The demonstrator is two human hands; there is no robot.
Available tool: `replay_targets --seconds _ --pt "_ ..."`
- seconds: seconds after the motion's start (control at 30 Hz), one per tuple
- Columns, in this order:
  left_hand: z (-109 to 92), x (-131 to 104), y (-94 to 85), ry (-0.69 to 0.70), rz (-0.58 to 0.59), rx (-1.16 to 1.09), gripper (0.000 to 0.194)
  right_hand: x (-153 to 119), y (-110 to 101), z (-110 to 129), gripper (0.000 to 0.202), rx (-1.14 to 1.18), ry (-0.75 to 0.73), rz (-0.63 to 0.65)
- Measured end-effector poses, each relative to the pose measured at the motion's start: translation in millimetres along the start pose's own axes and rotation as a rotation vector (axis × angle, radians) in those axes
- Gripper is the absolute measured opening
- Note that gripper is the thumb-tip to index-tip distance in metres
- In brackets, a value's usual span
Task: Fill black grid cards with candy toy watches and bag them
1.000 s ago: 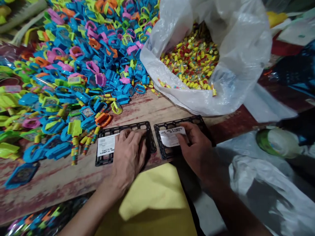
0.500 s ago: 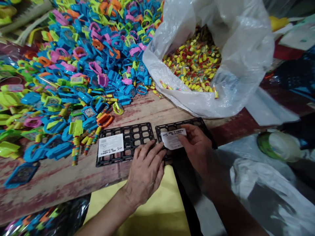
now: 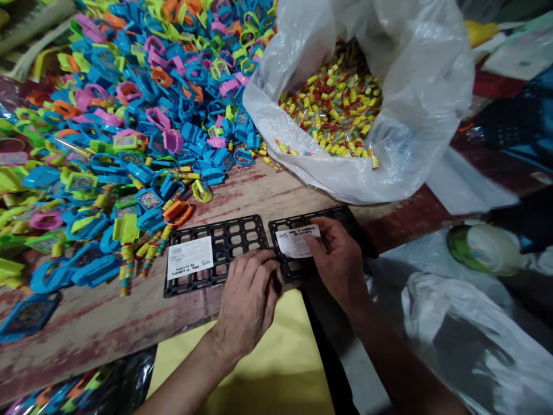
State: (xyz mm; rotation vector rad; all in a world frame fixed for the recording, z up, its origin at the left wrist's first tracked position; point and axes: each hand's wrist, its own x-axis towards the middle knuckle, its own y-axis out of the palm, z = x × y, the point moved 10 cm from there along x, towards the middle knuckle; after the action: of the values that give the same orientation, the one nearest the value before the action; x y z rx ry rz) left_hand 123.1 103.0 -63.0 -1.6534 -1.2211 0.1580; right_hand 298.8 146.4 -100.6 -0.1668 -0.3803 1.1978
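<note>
Two black plastic grid trays lie side by side at the front of the table. On the left grid tray [image 3: 224,230] rests a white printed label [image 3: 190,257]. My left hand [image 3: 248,305] lies over that tray's right end, palm down, its fingers loosely extended and holding nothing. Between thumb and fingers my right hand [image 3: 339,262] pinches a second white label [image 3: 297,242], printed and slightly curled, over the right grid tray [image 3: 285,223]. The hand covers part of this tray.
A large heap of coloured toy watches [image 3: 173,104] spreads over the left and back. Behind the trays stands a white plastic sack [image 3: 389,178] full of small tubes [image 3: 337,109] with yellow and red ends. Yellow sheet material [image 3: 276,357] lies below my hands. A plastic bag [image 3: 466,311] sits at right.
My left hand's fingers have drawn back a little from the right tray and bunched closer together. My right hand still pinches the label. The whole view has shifted slightly.
</note>
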Motion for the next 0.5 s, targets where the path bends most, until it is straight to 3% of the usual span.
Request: replay_targets --seconds 0.5 --pt "8.5 -0.8 2.5 -0.009 0.009 -0.071 0.032 -1.5 1.2 5.9 0.028 -0.132 -0.032 -0.062"
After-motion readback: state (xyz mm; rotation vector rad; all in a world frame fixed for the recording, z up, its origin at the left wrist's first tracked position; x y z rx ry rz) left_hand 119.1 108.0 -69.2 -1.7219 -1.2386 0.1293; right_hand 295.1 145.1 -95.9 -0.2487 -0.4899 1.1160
